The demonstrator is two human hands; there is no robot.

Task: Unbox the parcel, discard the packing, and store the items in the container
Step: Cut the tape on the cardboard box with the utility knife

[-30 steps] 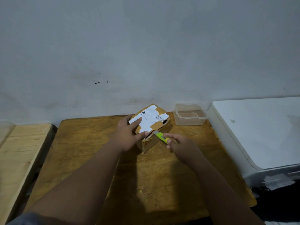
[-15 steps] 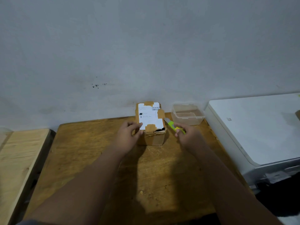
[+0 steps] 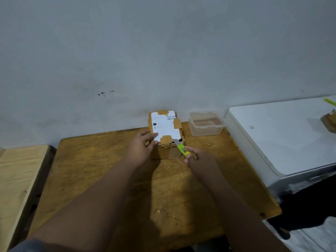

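A small cardboard parcel (image 3: pixel 166 128) with a white shipping label and brown tape patches stands near the back of the wooden table (image 3: pixel 101 171). My left hand (image 3: pixel 142 148) presses against its left side and near corner, fingers on the label. My right hand (image 3: pixel 199 158) grips a green utility knife (image 3: pixel 182 149), whose blade tip touches the parcel's near top edge beside a tape patch. A clear plastic container (image 3: pixel 206 123) sits open just right of the parcel, by the wall.
A white appliance (image 3: pixel 283 137) flanks the table's right edge, with a brown object (image 3: pixel 329 122) and a green stick (image 3: pixel 330 101) on its far end. A lighter wooden surface (image 3: pixel 16 171) lies to the left. The grey wall rises directly behind the parcel.
The parcel was turned from a diagonal tilt to sit square on the table. My right hand brought the knife from the right side to the near top edge.
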